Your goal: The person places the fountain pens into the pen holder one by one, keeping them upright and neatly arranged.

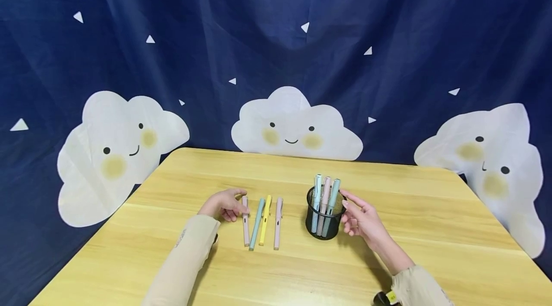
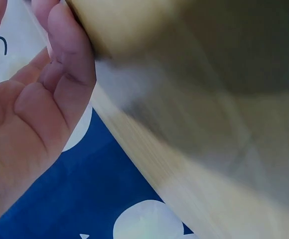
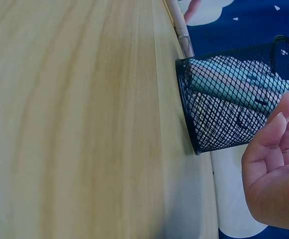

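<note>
On the table, a pale mauve pen lies leftmost in a row with a teal pen, a yellow pen and a pinkish-lilac pen. My left hand is over the mauve pen's upper end, thumb across it and index finger near its tip, with a gap between them. A black mesh pen holder stands upright, holding a light blue pen, a pink pen and a blue-green pen. Beside its right side, my right hand has thumb and index fingertips at the rim.
The wooden table runs back to a dark blue curtain printed with smiling clouds and white triangles. A black wrist device with a yellow tag sits at my right sleeve. The left sleeve crosses the table's left part.
</note>
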{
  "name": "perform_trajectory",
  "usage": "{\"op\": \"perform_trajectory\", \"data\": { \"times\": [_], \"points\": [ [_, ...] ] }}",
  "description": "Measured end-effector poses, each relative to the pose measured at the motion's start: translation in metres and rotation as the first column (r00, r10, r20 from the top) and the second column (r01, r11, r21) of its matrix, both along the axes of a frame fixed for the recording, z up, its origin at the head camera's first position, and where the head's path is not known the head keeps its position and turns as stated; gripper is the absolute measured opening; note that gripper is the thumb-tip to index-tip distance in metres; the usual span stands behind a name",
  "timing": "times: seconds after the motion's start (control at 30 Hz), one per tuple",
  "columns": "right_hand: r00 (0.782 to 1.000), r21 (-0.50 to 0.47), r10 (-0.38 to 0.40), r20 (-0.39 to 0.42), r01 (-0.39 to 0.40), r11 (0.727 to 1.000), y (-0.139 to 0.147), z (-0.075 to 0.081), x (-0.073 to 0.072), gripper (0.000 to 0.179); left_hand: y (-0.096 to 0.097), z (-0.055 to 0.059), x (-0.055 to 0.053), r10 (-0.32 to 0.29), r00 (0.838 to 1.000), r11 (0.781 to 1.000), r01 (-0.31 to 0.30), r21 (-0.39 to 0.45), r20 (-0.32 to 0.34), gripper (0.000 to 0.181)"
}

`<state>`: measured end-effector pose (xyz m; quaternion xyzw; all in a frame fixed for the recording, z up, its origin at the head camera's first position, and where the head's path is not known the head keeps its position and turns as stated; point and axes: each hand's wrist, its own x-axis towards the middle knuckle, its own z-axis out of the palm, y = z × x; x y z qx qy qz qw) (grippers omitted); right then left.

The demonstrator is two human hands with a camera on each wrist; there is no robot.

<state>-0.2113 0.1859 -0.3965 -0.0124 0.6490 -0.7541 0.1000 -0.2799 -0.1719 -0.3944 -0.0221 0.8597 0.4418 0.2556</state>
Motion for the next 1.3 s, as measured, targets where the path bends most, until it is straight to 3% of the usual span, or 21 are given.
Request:
{"op": "perform_trajectory", "data": {
  "times": [0.27, 0.67, 0.77, 1.0, 1.3],
  "points": [
    [1.0, 0.0, -0.009, -0.004, 0.009, 1.0, 0.0011, -0.0011, -0.0006, 0.055, 0.0064, 0.001, -0.0004, 0.002, 1.0, 0.999, -0.003, -0.05, -0.018, 0.075],
    [1.0, -0.002, -0.008, -0.001, 0.008, 1.0, 0.0017, -0.0013, -0.001, 0.056, 0.0073, -0.0029, -0.0074, 0.005, 1.0, 1.0, -0.004, 0.017, -0.007, 0.068],
    [1.0, -0.004, -0.009, -0.001, 0.009, 1.0, 0.0016, -0.0016, -0.0011, 0.056, 0.0067, -0.0033, -0.0077, -0.011, 1.0, 1.0, 0.011, 0.015, -0.008, 0.065],
    [1.0, -0.006, -0.012, -0.001, 0.012, 1.0, 0.001, -0.002, -0.0009, 0.057, 0.0087, -0.0041, -0.0052, 0.032, 0.999, 0.999, -0.032, 0.015, -0.011, 0.058],
    [1.0, -0.014, -0.009, -0.002, 0.009, 1.0, 0.0003, -0.0032, -0.0002, 0.054, 0.0046, -0.0087, -0.0057, 0.018, 0.999, 0.999, -0.017, 0.039, -0.031, 0.052]
  ]
}}
